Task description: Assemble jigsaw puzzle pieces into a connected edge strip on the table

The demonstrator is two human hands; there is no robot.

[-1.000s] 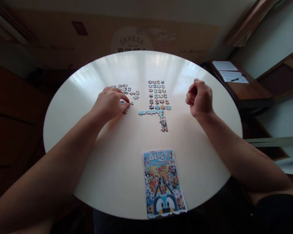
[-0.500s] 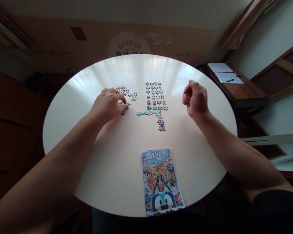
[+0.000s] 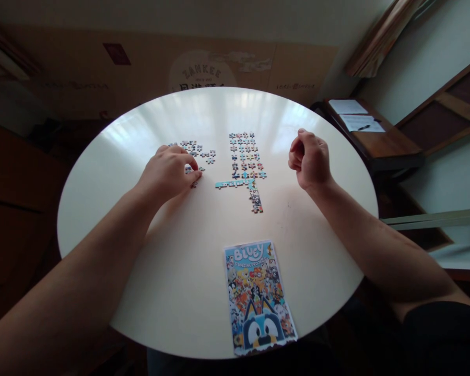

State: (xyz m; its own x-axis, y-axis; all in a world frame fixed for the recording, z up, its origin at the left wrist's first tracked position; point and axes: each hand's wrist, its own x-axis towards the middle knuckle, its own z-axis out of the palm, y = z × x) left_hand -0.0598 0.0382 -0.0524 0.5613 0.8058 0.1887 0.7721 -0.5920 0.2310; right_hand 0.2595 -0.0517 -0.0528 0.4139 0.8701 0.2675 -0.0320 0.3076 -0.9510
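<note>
A round white table carries small jigsaw pieces. My left hand rests on a loose cluster of pieces at centre left, fingertips pinched over one or two of them. Beside it lie rows of sorted pieces and a joined strip of edge pieces with a short column running toward me. My right hand is held in a loose fist just above the table, right of the rows; nothing shows in it.
A colourful Bluey picture sheet lies at the table's near edge. A dark wooden side table with papers and a pen stands at right. A large cardboard panel leans behind the table.
Both hands stay in nearly the same spots; the view shifted slightly. My left fingertips keep working at the loose pieces.
</note>
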